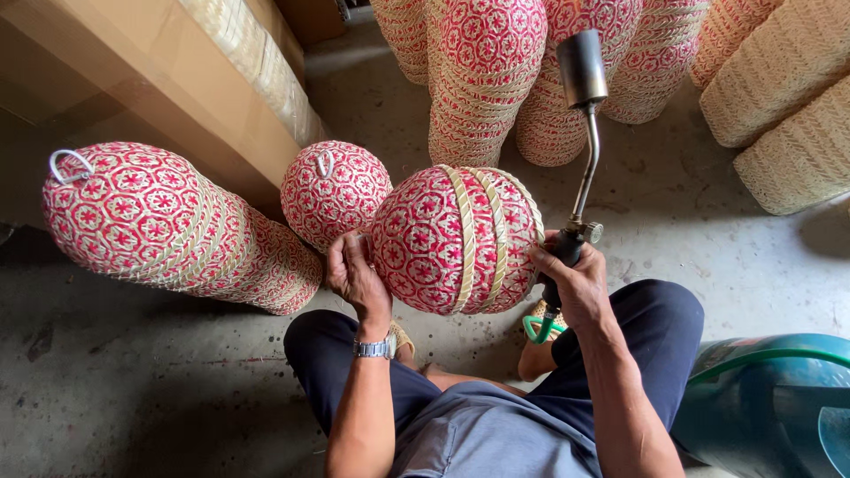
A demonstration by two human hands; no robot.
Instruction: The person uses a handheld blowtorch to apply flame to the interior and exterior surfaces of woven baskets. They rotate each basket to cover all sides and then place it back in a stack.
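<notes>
Left hand cups the round red woven basket by its side while the right hand, just beside it, grips a gas torch; probably light, stiffish, crushable.

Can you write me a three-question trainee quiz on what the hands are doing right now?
1. True or false: the left hand rests on the red-and-white woven basket.
2. What does the right hand hold? A) a paintbrush B) a gas torch C) a hammer
3. Fill in: pale ______ strips run over the held basket.

Key: 1. true; 2. B, with its dark nozzle pointing up, away from the basket; 3. woven, in cream. More stacked baskets lie on the concrete floor.
</notes>
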